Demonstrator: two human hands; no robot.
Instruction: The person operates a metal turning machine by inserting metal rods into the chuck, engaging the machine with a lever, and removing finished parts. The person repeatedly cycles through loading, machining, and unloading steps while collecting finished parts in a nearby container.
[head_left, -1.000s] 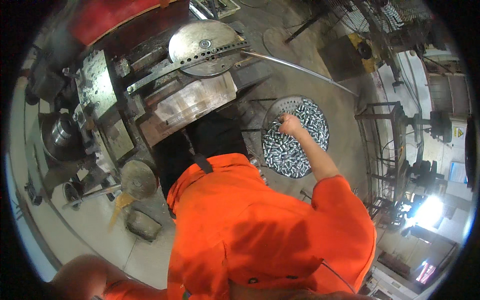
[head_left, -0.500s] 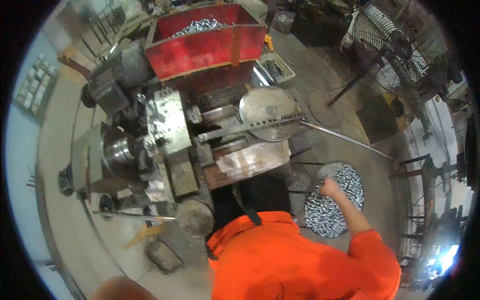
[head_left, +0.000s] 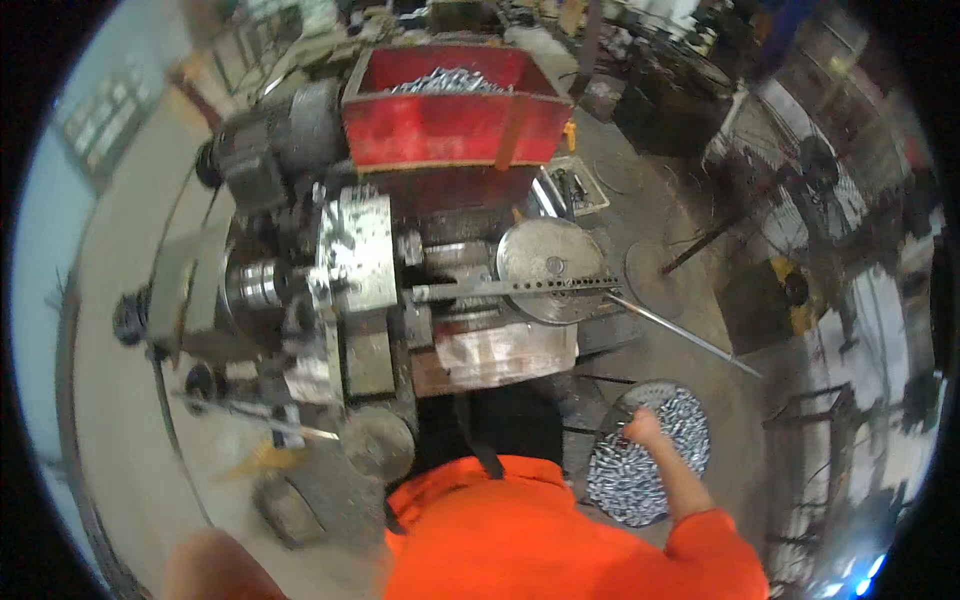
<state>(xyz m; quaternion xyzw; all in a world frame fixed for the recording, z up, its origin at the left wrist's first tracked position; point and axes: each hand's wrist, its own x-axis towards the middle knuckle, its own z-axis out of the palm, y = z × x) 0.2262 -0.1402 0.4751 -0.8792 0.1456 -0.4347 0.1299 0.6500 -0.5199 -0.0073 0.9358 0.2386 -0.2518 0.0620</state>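
Note:
My right hand (head_left: 643, 428) is at the upper left part of a round tray (head_left: 612, 420) heaped with short, shiny metal pins (head_left: 640, 480), right of my body. Its fingers look curled in; what they hold, if anything, is too small to make out. The arm, in an orange sleeve, reaches forward from the lower right. My left hand is out of sight; only a blurred piece of bare skin, probably my left arm, shows at the lower left edge.
Before me stands a machine with a flat metal block (head_left: 362, 255), a round plate (head_left: 553, 262), a perforated bar (head_left: 470, 291) and a long rod (head_left: 690, 336). Behind it sits a red bin (head_left: 440, 135) of metal parts. A motor (head_left: 290, 135) is far left, a fan (head_left: 815, 165) far right.
The whole view has shifted and turned a little, so the machine and red bin appear further right and lower. My right hand stays over the tray of pins, with little visible change.

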